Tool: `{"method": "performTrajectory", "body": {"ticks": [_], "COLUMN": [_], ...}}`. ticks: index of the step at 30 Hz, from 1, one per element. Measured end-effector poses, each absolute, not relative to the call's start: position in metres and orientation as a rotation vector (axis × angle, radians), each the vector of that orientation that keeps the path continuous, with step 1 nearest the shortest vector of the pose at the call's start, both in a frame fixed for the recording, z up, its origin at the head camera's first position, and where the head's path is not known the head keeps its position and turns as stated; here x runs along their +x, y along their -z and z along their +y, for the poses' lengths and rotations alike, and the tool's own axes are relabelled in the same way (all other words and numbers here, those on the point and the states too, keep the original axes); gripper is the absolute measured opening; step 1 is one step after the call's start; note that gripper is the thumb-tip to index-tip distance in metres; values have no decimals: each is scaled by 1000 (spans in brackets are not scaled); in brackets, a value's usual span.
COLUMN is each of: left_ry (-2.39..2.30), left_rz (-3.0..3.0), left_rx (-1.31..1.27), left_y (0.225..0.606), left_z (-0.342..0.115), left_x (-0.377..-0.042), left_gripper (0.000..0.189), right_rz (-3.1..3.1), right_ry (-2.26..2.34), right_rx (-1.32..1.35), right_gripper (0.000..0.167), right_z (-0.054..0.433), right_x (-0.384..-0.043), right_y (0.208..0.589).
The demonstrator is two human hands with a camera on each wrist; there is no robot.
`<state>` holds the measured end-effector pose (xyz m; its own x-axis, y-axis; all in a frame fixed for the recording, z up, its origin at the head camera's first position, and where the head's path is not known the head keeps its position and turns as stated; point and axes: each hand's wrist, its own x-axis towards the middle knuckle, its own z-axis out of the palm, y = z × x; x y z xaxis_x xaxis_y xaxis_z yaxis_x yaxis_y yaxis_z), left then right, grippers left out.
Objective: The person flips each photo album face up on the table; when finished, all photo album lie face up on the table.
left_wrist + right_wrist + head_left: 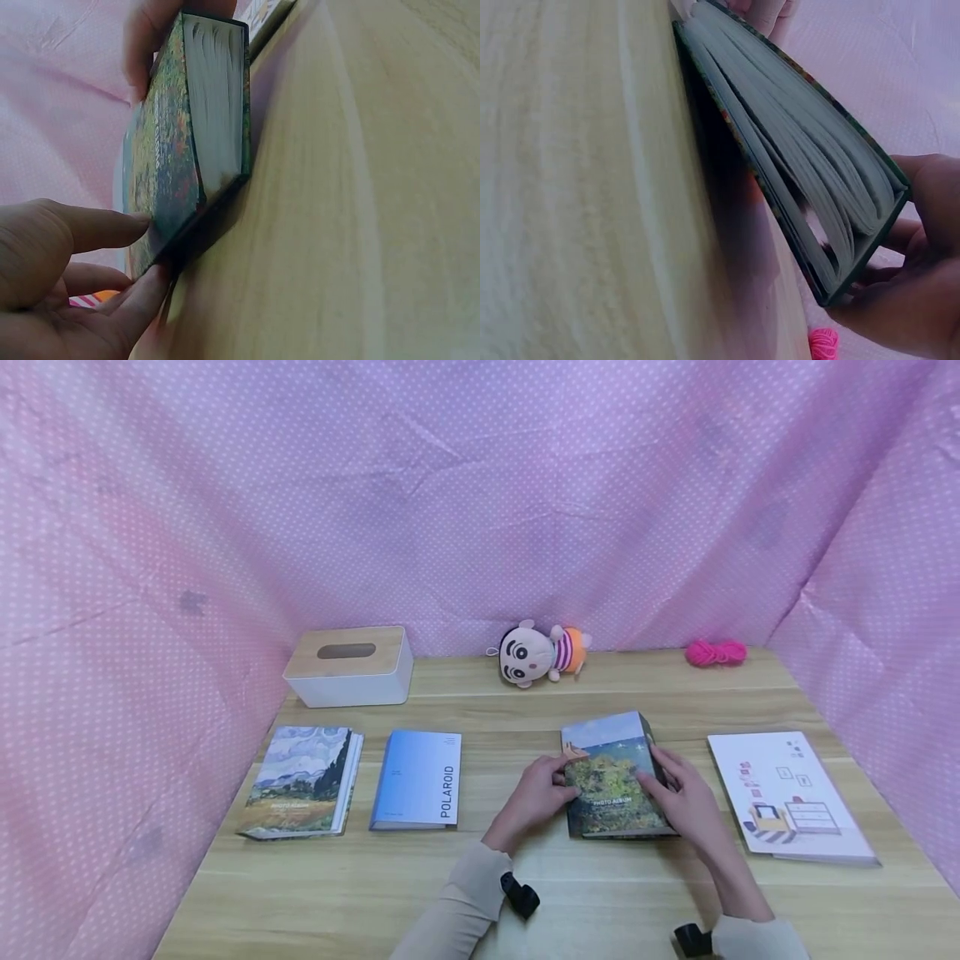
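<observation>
A photo album [609, 781] with a painted garden-and-sea cover is between my two hands in the head view. My left hand [534, 797] pinches its left edge, thumb on the cover and fingers at the underside. On the right, my right hand [688, 800] grips the spine side, with the thumb over the front cover. In the right wrist view the album's pages [795, 135] fan slightly between the covers, and the spine side is tilted up off the wooden table [577, 195]. The left wrist view shows the page block [216, 97] from its lower end.
Left of the hands lie a blue Polaroid album [416, 781] and a landscape-cover photo album [300, 781]. A white album [791, 793] lies to the right. Along the back are a tissue box [348, 668], a plush doll [536, 653] and a pink yarn skein [716, 652].
</observation>
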<state>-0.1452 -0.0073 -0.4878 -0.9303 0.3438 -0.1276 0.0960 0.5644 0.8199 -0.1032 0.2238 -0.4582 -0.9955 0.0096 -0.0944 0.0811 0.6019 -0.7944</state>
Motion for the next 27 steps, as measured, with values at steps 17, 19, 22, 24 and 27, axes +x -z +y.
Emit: {"method": "performTrajectory", "body": {"ticks": [17,19,22,24,27], "left_ry": [-1092,-1088,-1095,-1104,-1136], "left_rz": [2630,2632,2624,2614,2579], "left_rx": [215,217,221,227,240], "left_y": [469,470,470,469,469], "left_z": [7,7,5,4,1], "left_x": [-136,-137,-138,-139,-140], "left_gripper": [61,59,62,64,67], "right_rz": [2629,2620,2578,2552,2498], "right_ry": [1436,1444,1494,1528,1599], "right_rx": [71,66,63,67,88], "right_gripper": [73,76,78,78,74], "right_z": [228,227,228,229,230], "right_x": [-108,-108,-110,-111,-111], "right_y": [444,442,439,437,435]}}
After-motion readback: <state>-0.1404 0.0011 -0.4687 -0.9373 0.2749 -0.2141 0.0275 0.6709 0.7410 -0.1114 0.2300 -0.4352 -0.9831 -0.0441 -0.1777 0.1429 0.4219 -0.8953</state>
